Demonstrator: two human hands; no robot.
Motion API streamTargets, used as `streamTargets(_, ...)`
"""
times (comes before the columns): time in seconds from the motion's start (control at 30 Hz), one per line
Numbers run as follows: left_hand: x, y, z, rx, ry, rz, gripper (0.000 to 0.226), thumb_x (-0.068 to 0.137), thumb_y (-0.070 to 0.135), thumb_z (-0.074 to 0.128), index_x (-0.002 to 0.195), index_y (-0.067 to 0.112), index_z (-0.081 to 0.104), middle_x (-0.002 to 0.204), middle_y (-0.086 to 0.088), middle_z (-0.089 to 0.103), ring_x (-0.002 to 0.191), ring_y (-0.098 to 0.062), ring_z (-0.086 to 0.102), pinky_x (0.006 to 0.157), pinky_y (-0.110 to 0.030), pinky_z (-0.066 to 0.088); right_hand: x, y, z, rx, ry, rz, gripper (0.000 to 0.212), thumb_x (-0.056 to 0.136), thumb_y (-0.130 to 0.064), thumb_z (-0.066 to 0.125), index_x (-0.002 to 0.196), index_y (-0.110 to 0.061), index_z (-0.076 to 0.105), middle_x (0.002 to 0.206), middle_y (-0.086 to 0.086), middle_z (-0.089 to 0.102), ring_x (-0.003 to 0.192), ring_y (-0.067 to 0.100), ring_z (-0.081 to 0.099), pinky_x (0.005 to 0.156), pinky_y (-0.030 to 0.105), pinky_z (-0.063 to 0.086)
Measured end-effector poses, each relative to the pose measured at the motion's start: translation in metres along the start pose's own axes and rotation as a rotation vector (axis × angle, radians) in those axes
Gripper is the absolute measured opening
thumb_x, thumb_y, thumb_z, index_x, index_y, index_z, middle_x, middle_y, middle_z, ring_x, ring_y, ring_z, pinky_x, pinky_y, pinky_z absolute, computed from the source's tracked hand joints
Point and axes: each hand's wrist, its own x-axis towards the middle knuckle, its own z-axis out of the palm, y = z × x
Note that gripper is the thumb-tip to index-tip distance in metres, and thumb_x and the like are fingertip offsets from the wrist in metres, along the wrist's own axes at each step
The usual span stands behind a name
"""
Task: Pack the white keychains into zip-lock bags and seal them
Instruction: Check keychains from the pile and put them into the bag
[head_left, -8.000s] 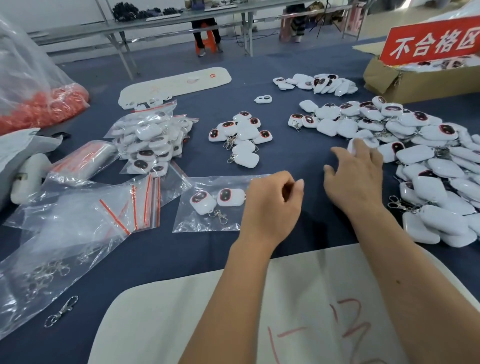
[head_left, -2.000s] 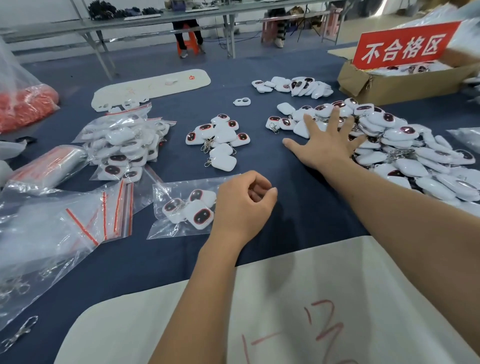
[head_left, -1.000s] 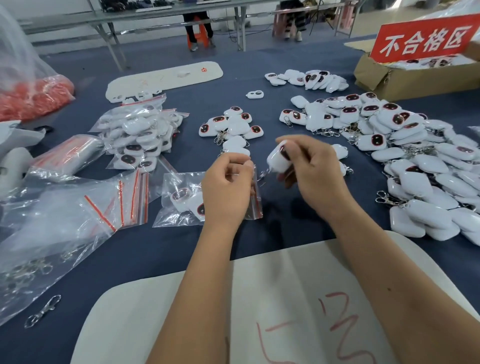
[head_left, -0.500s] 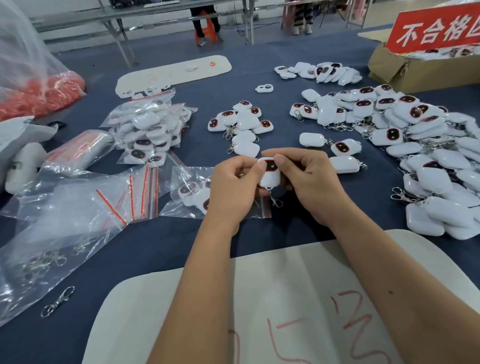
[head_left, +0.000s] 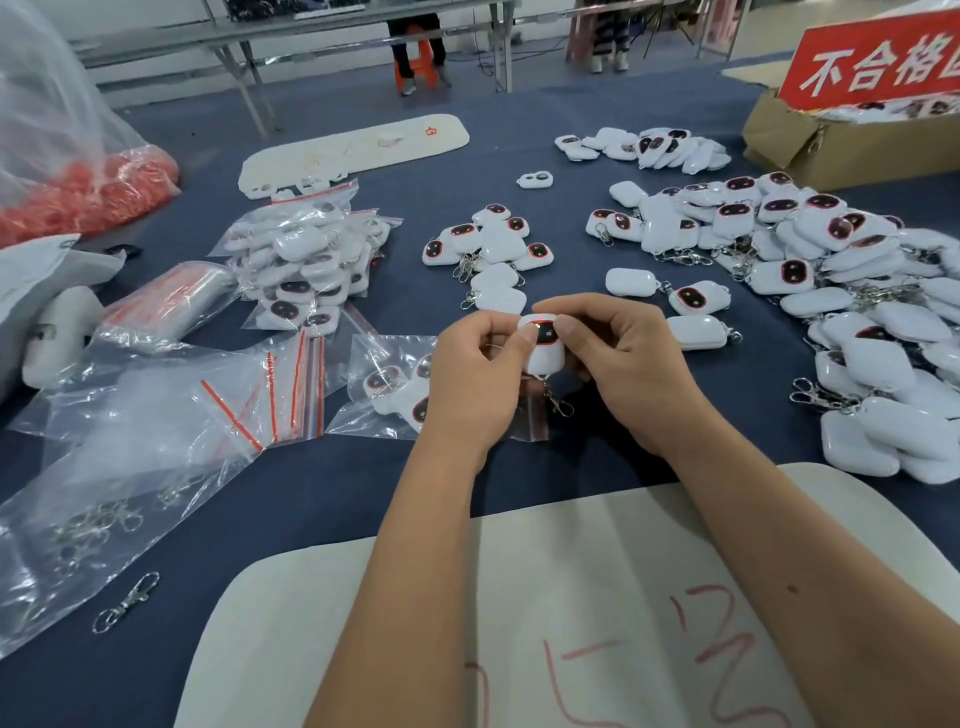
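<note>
Both hands hold one white keychain (head_left: 543, 347) with a dark, red-rimmed face just above the table, its metal clasp dangling below. My left hand (head_left: 475, 379) pinches its left side with thumb and fingers; my right hand (head_left: 623, 364) grips its right side, thumb on the face. Under my left hand lies an open zip-lock bag (head_left: 382, 387) with several keychains inside. A big heap of loose keychains (head_left: 831, 291) spreads to the right, and a small cluster (head_left: 488, 249) lies behind my hands.
Filled, sealed bags (head_left: 306, 260) are stacked at left, with empty red-striped zip bags (head_left: 270, 395) and a clear bag of metal clasps (head_left: 78, 519) nearer. A cardboard box (head_left: 831, 150) with a red sign stands far right. White boards (head_left: 519, 623) (head_left: 358, 150) lie near and far.
My right hand reached into the heap, took one keychain and brought it to the bag. My left hand lifted off the bag's mouth and now shares the hold on the keychain.
</note>
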Motion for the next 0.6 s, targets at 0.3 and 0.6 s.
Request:
streamTargets(0.3,-0.0006,0.0006,0.0015,-0.037,-0.003,0.028,0.007,0.100,0.017,0.068,0.099,0.015,0.074,0.091,-0.006,0.075,0.085,-0.024,0.074,0.063,-0.028,0.061,-0.0002,-0.0020,-0.0002,-0.039,-0.011,0.019,0.020,0.103,-0.008,0.063,0.106,-0.017,0.080,0.073,-0.021,0.072,0.064,-0.003,0.060,0.063,0.010,0.045)
streamTargets(0.6,-0.0016,-0.0008,0.0005,0.005,-0.026,0.046,0.007,0.099,0.016,0.069,0.100,0.014,0.076,0.092,-0.004,0.074,0.085,-0.017,0.071,0.063,-0.028,0.062,0.0012,-0.0014,-0.0027,-0.060,-0.022,0.051,0.016,0.101,-0.010,0.067,0.097,-0.021,0.079,0.067,-0.019,0.069,0.061,-0.003,0.058,0.060,0.008,0.043)
